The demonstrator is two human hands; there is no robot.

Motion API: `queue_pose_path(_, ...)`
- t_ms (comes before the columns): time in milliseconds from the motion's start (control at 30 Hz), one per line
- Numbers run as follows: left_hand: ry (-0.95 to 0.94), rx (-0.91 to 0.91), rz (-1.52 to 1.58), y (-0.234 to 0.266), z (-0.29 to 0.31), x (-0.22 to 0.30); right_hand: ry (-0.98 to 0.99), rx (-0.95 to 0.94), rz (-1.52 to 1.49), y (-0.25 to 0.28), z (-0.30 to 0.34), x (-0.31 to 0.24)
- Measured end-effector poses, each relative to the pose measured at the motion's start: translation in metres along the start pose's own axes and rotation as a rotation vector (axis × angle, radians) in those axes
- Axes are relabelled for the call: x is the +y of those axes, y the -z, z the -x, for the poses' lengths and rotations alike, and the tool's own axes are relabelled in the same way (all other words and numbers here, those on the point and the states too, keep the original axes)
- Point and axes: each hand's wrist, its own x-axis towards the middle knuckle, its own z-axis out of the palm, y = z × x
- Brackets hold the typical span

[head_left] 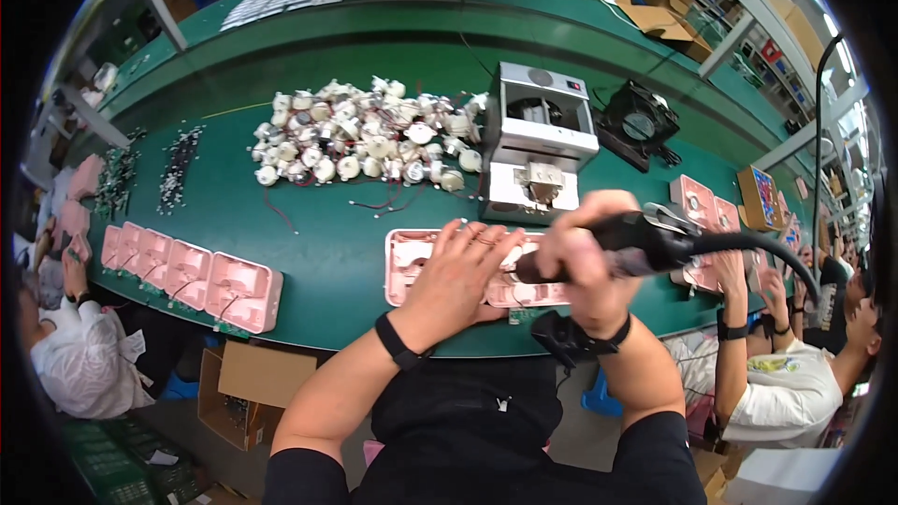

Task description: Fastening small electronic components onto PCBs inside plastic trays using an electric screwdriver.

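In front of me lie pink plastic housing parts [404, 248], open side up; my hands cover much of them, so I cannot tell whether they are joined. My left hand [458, 271] rests on them, fingers stretched out and spread. My right hand [591, 271], slightly blurred, is wrapped round a black electric screwdriver [641, 243] with a thick cable. The tool lies nearly level, its front end pointing left over the pink parts; its tip is hard to make out. A green circuit board [520, 316] peeks out at the near edge of the parts.
Behind my hands stands a grey box-shaped machine [543, 145], with a black fan unit [641, 117] beside it. White motor-like parts with wires [369, 136] are heaped to its left. A row of pink housings [243, 290] lines the left. Co-workers sit at both sides, a co-worker's hand [731, 271] at right.
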Motion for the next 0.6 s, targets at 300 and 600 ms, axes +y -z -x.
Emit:
queue_pose_path(300,0.016,0.035,-0.015,-0.012,-0.013,0.027,0.165,0.024,-0.116,0.025,-0.012,-0.050)
queue_pose_path(600,0.263,0.130,0.047,0.080,0.037,-0.025,0.235,0.133,-0.022,0.069,0.007,-0.071)
